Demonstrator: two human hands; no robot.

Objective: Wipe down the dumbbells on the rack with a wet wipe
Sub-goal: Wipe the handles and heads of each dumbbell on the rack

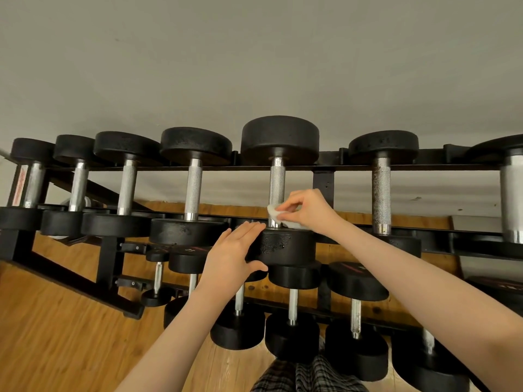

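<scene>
A white wet wipe [276, 212] is pinched by the right hand [307, 210] against the metal handle of the middle dumbbell [280, 193] on the top shelf of the black rack [322, 179]. Its near weight is touched by the flat, open left hand [235, 250]. Smaller dumbbells [293, 306] are kept on the lower shelf.

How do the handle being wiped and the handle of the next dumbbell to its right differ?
The wiped handle looks clean and bright; the right-hand handle is dark-speckled. The right hand holds a wet wipe against the first; nothing touches the second. Both are knurled metal on the top rack.
</scene>
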